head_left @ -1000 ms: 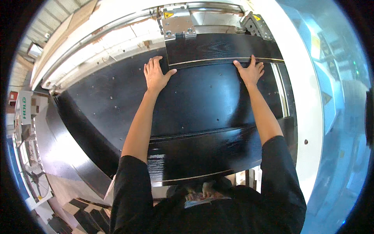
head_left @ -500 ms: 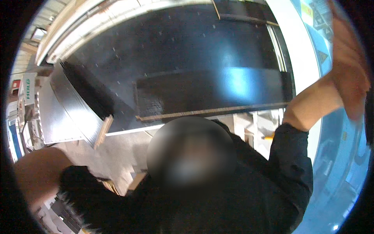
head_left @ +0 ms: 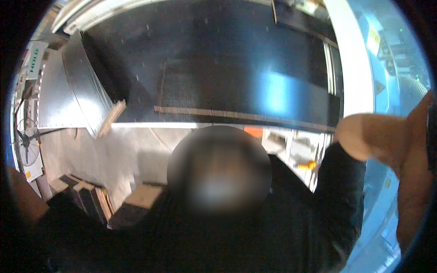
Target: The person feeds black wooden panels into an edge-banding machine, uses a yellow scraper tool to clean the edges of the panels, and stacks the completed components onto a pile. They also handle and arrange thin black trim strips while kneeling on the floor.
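My right forearm rises at the right. My right hand [head_left: 413,186] is near the rim, blurred and cut off, so its fingers cannot be made out. At the lower left only a bit of bare left arm [head_left: 25,200] shows; my left hand is out of the picture. In front of my body, a long dark board [head_left: 214,88] with a light brown near edge lies on a black work surface [head_left: 205,27]. To its left is a glossy dark panel [head_left: 86,86] with a pale end edge. Neither visible arm appears to hold a board.
A white beam [head_left: 357,68] and blue machinery [head_left: 384,195] stand on the right. Several dark boards [head_left: 86,198] are stacked at the lower left, near a fan [head_left: 28,148]. A yellow object [head_left: 307,164] sits below the surface's near edge. Another dark board [head_left: 300,25] lies far right.
My left arm has moved outward, mostly out of the picture. My right hand has swung lower along the right rim. The view has shifted, showing more floor and the stacked boards.
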The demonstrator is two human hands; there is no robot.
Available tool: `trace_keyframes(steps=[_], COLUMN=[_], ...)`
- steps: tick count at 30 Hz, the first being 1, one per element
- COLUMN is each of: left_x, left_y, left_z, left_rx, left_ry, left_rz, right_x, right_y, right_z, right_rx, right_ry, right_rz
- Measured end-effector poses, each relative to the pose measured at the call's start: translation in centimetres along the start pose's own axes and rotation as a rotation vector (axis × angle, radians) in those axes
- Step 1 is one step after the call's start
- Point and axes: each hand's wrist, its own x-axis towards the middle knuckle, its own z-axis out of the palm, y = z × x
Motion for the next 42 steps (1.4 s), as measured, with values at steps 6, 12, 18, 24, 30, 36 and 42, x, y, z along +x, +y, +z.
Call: trace_keyframes(steps=[6, 12, 18, 24, 30, 36, 42], left_x=[-4.1, -5.8, -7.3, -3.1, 3.0, -3.0, -1.2], left_y=[0.5, 0.3, 0.9, 0.4, -1.0, 3.8, 2.5], left_z=[2.2, 3.8, 2.1, -5.1, -5.6, 13.3, 16.2], left_rx=[0.038, 0.073, 0.102, 0.101, -0.133, -0.927, -0.601], left_ry=[0.045, 0.07, 0.139, 0.403, 0.613, 0.01, -0.014], left_rz=[-0.106, -0.184, -0.232, -0.148, -0.085, -0.586, -0.013], right_x=[-1.7, -3.1, -2.8, -3.6, -7.1, -6.2, -5.2], right_y=[-0.4, 1.1, 2.3, 2.8, 4.8, 1.4, 1.8], right_z=[0.0, 0.1, -0.9, 0.8, 11.8, 23.5, 25.3], right_rx=[-0.062, -0.1, -0.08, -0.093, -0.172, 0.366, 0.501], right_ry=[-0.004, 0.018, 0.087, 0.309, 0.314, 0.088, -0.006], right_rz=[0.0, -0.004, -0.034, 0.091, 0.675, 1.006, 1.093])
